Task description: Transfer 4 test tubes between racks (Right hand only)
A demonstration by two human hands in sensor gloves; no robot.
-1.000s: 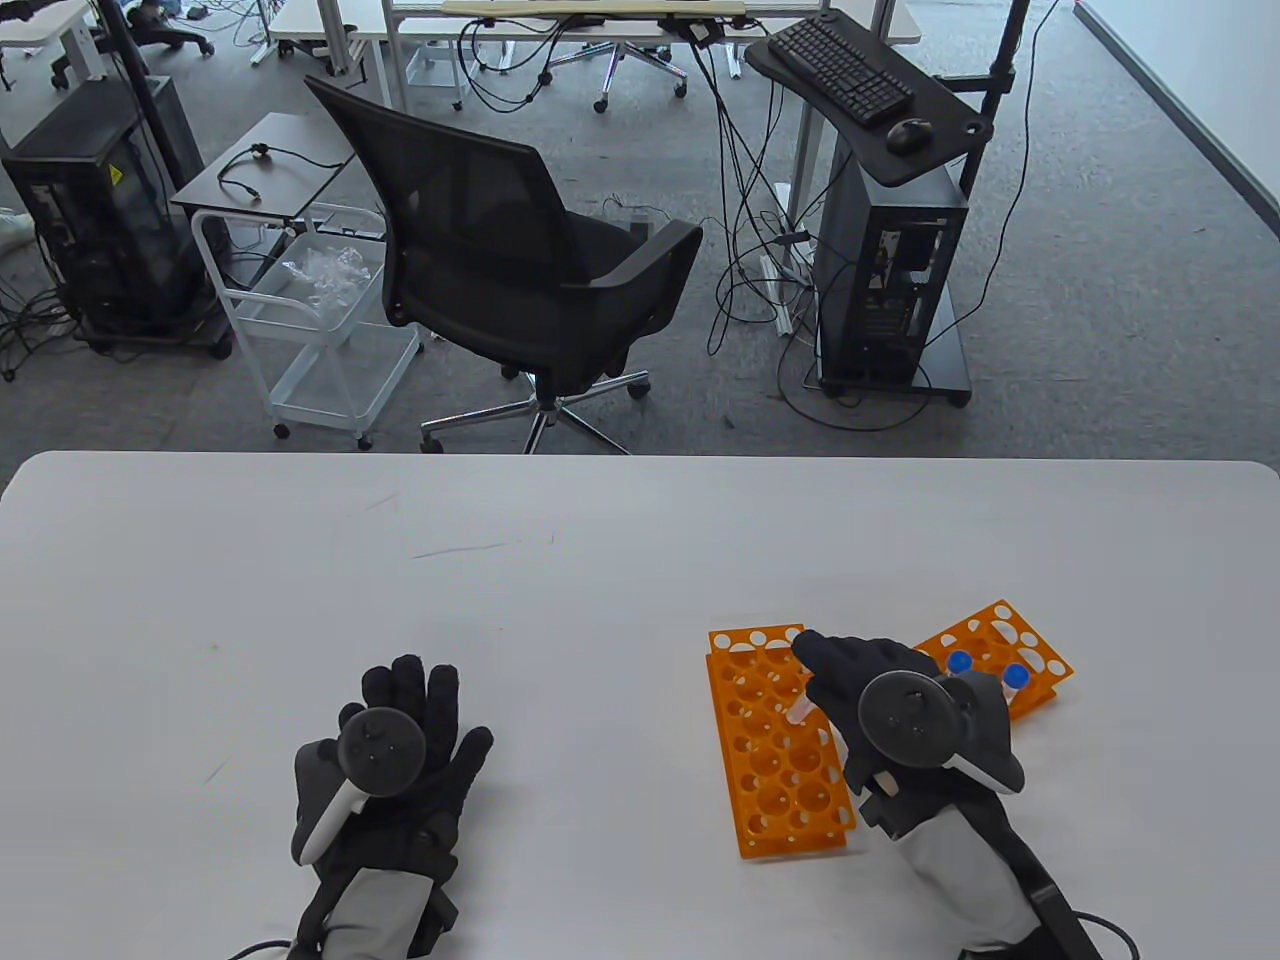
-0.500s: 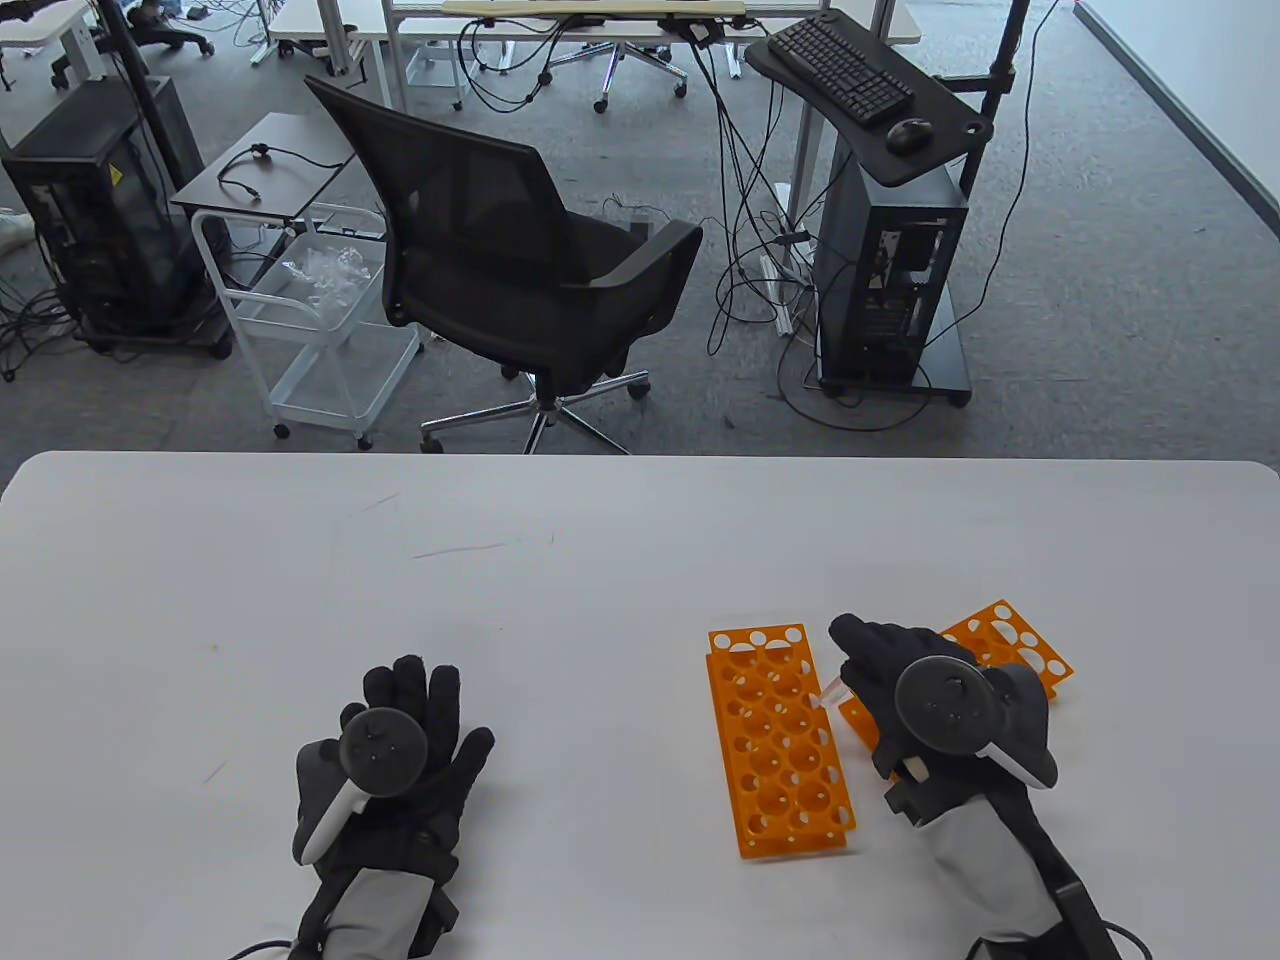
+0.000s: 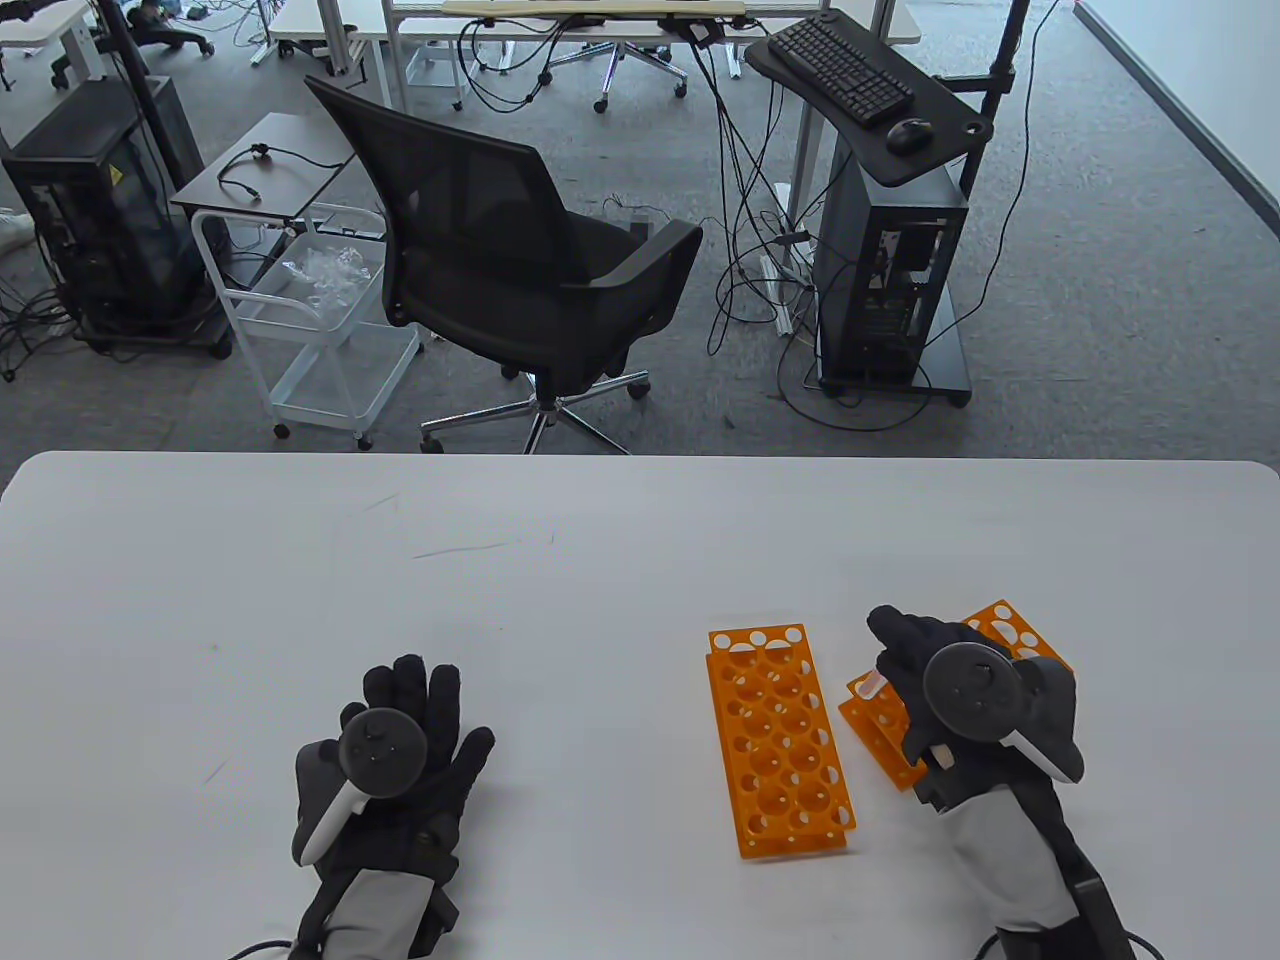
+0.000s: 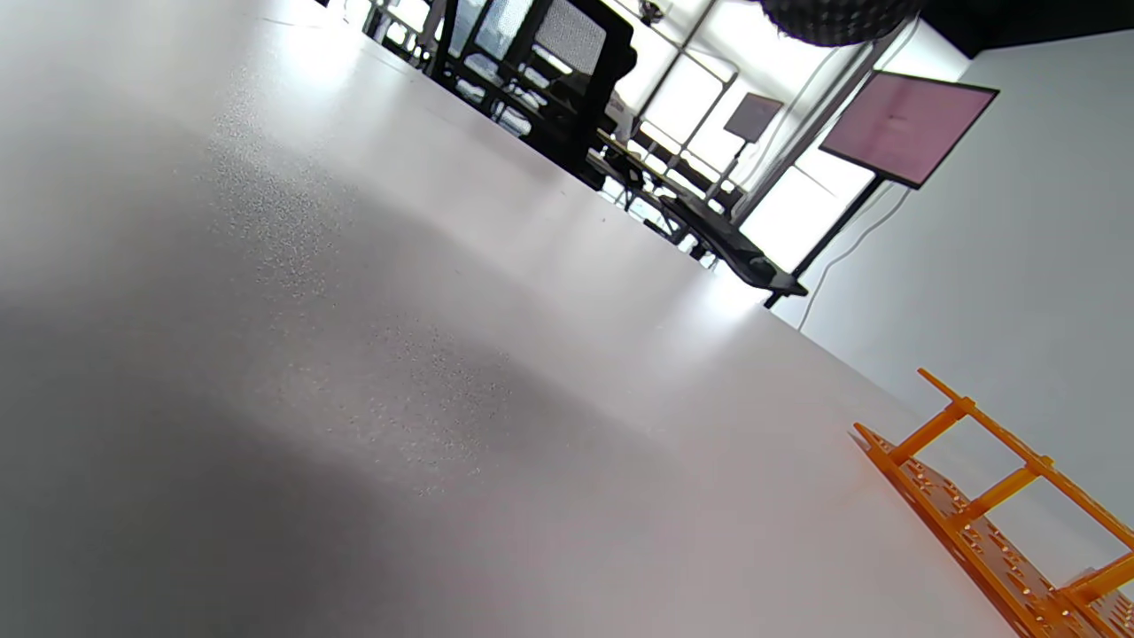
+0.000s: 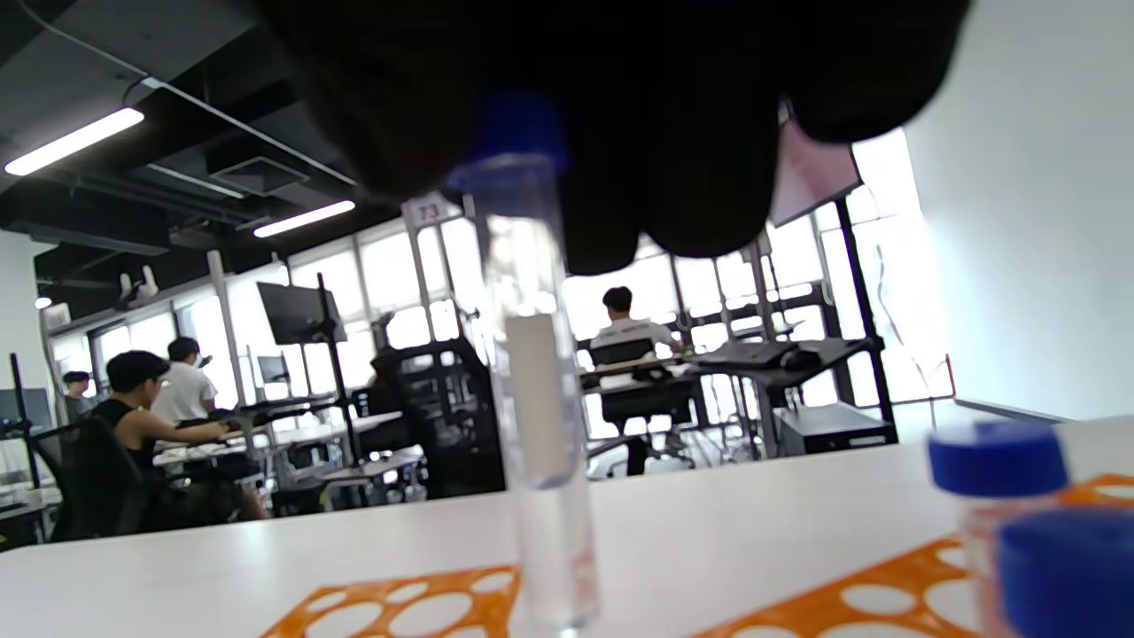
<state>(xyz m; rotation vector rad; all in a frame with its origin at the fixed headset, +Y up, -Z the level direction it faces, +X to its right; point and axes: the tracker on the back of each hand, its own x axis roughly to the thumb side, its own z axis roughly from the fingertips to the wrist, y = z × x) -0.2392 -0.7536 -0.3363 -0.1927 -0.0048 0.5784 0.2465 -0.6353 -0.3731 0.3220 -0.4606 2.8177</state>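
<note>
My right hand (image 3: 893, 652) holds a clear test tube (image 3: 872, 684) with a blue cap, above the near left part of the right orange rack (image 3: 1010, 625). In the right wrist view the tube (image 5: 542, 399) hangs upright from my gloved fingers (image 5: 638, 115), its tip just over the rack's holes (image 5: 416, 602). Two blue-capped tubes (image 5: 997, 456) stand in that rack at the right; the table view hides them under my hand. The left orange rack (image 3: 780, 740) holds no tubes. My left hand (image 3: 400, 740) rests flat on the table, fingers spread, holding nothing.
The white table (image 3: 500, 560) carries both racks at the near right. The left rack's end shows in the left wrist view (image 4: 992, 523). An office chair (image 3: 520, 260) and a computer cart (image 3: 890, 270) stand beyond the far edge.
My right hand has moved right with the tube, from over the left rack to over the right rack. It now covers the two blue-capped tubes. The left hand has not moved.
</note>
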